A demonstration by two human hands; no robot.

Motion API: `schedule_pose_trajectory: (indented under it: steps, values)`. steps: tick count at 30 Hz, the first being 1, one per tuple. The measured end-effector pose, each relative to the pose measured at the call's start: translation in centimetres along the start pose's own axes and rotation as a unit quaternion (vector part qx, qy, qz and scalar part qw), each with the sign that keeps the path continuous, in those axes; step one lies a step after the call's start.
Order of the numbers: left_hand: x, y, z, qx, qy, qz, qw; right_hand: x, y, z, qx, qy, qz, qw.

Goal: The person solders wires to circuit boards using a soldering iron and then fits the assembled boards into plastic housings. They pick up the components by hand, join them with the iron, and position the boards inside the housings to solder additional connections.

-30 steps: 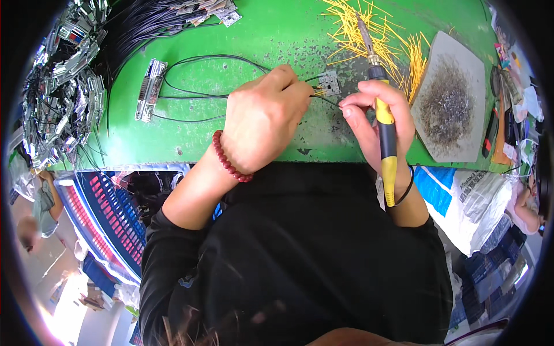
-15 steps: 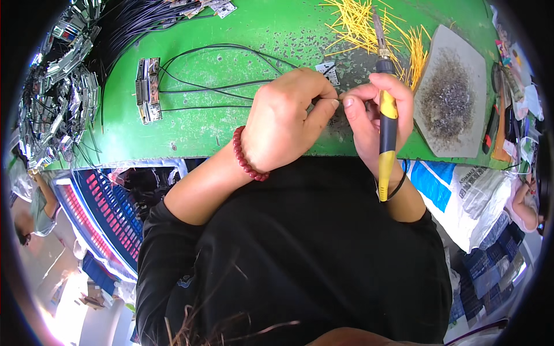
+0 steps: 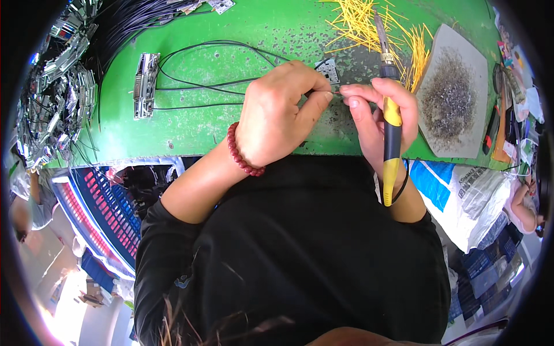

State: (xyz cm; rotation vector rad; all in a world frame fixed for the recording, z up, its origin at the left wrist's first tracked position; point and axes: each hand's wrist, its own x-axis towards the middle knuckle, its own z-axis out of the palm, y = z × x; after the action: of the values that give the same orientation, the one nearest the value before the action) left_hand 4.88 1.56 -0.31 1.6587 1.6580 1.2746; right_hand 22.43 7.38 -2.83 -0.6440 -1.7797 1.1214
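My left hand (image 3: 283, 109), with a red bead bracelet at its wrist, is closed in a pinch on the black wire (image 3: 199, 106); the exact grip is partly hidden by the hand. Thin black wires run left from it to a shiny metal-cased part (image 3: 146, 86) on the bench. In my right hand (image 3: 372, 124) is a yellow and black soldering iron (image 3: 392, 138), its tip pointing to the far side. The right thumb and forefinger also come close to the left fingertips, where a tiny wire end shows. Just beyond lies a small pale circuit board (image 3: 328, 71).
Yellow thin strips (image 3: 355, 23) lie scattered at the far right, beside a grey slab (image 3: 473, 115) with dark residue. Metal-cased parts (image 3: 60, 104) are heaped at the left, near bundled black wires (image 3: 130, 20). Hand tools (image 3: 499, 118) line the right edge. A blue crate (image 3: 109, 202) stands below left.
My left hand has shifted a little left and away from me, and the metal-cased part has slid slightly left. The gap between my hands is wider; the soldering iron has moved slightly right.
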Motion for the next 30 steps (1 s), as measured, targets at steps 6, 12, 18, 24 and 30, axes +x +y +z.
schedule_pose_trajectory:
  steps: [6,12,18,24,30]
  values:
    - [-0.2,-0.2,-0.1,0.004,-0.006,0.0,1.0,0.2,0.1,0.2,0.015,-0.005,-0.014,1.0]
    - [0.0,0.2,-0.4,0.011,-0.026,-0.023,0.999,0.5,0.4,0.0,-0.025,0.0,-0.048,0.999]
    - [-0.1,0.0,-0.3,0.017,-0.026,0.018,0.999,1.2,-0.5,0.6,-0.035,-0.014,0.014,0.999]
    - [-0.1,-0.3,0.3,0.031,0.003,0.054,0.998,0.8,-0.9,0.7,0.06,0.045,0.098,0.992]
    - [-0.2,-0.1,0.2,0.032,-0.005,0.028,0.999,0.2,-0.3,0.0,0.0,0.018,0.019,1.0]
